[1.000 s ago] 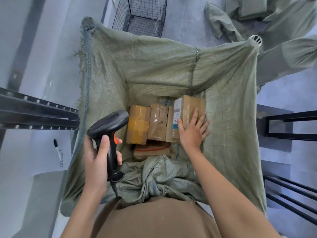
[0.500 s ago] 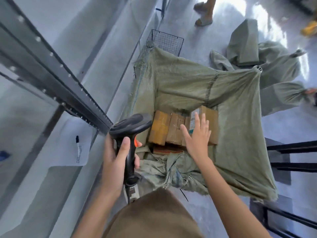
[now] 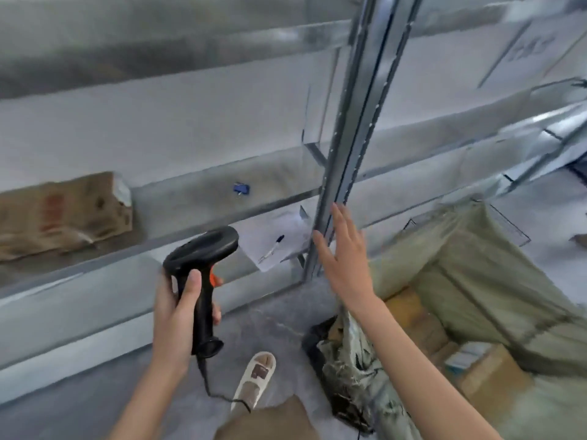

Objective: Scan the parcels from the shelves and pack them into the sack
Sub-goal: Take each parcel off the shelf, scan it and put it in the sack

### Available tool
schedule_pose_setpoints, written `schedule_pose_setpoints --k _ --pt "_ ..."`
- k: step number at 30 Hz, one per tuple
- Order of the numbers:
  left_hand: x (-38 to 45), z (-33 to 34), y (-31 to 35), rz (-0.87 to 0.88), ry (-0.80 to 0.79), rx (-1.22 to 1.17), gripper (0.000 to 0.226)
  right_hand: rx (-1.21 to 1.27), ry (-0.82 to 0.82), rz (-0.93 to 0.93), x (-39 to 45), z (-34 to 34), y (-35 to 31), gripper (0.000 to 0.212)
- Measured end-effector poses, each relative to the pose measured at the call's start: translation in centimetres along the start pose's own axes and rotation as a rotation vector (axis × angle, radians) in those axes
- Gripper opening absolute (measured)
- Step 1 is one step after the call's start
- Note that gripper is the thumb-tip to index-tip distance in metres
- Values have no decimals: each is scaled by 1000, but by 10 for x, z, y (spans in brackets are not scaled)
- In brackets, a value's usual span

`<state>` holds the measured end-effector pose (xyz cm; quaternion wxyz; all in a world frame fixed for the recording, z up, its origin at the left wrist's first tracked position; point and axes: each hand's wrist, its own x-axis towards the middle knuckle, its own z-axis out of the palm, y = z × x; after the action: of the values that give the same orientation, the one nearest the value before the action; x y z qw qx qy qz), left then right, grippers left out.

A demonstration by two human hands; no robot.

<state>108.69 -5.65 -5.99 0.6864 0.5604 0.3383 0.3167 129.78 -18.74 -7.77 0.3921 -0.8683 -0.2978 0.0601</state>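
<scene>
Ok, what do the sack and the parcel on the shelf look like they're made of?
The sack looks like coarse woven plastic or jute-type fabric, dull green, with frayed threads at its rim. The parcel on the shelf looks like brown kraft paper or a soft bag, matte and creased, with faded red print; blur leaves it uncertain.

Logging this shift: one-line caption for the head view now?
Left hand grips scanner, open right hand raised toward shelf parcel, sack alongside.

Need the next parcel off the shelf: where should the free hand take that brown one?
Judging by its pose, take the brown parcel by its right end, coming from the right with the right hand: it lies flat, that end nearest and unobstructed.
</scene>
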Motion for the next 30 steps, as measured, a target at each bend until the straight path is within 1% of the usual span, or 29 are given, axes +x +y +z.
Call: schedule_pose_setpoints --k 5,7,8,10,11,14,18,24,30 --pt "-78 -86 2 21 327 4 67 -29 -271 -280 -54 73 -64 64" --pt "-99 -117 9 64 443 -3 66 -59 -370 -383 -73 99 -91 64" --pt "-108 -133 14 87 491 0 62 -75 -408 -437 -81 112 -107 65" --pt "-125 -166 27 129 574 18 43 -95 -472 -515 -97 137 -140 64" --pt "-131 -182 34 150 608 29 37 -99 -498 -544 -105 149 -157 63" --pt "-150 -231 54 213 697 67 35 -101 -555 -628 -134 186 -213 64" --pt "-174 -306 68 240 809 99 41 -127 -624 -737 -180 241 -286 65" --pt "-216 -407 73 234 909 62 48 -173 -721 -768 -253 325 -380 65" --pt "-235 -484 71 204 950 16 49 -199 -820 -747 -309 382 -437 65"
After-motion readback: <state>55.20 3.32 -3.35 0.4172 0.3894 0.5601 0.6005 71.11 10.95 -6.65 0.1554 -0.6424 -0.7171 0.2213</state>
